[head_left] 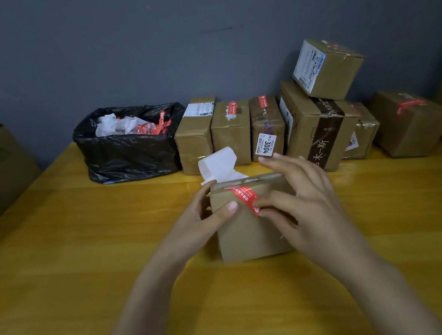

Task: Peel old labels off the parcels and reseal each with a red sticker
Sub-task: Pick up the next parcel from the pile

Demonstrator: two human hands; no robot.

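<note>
head view showed one parcel [250,238] near the middle of the table [83,263], with both hands on it. the left hand [202,220] gripped its left side, thumb flat on the front face. the right hand [307,199], nearer the free end of the red sticker [243,194], pinched that lower end between thumb and forefinger. the sticker's long axis ran slantwise from the top edge down the front toward the right hand, so smoothing would likely follow that line. one white label [218,165] curled up behind the parcel. seven other parcels [231,133] stood by the wall, with one black bag [127,156] beside them.
</note>
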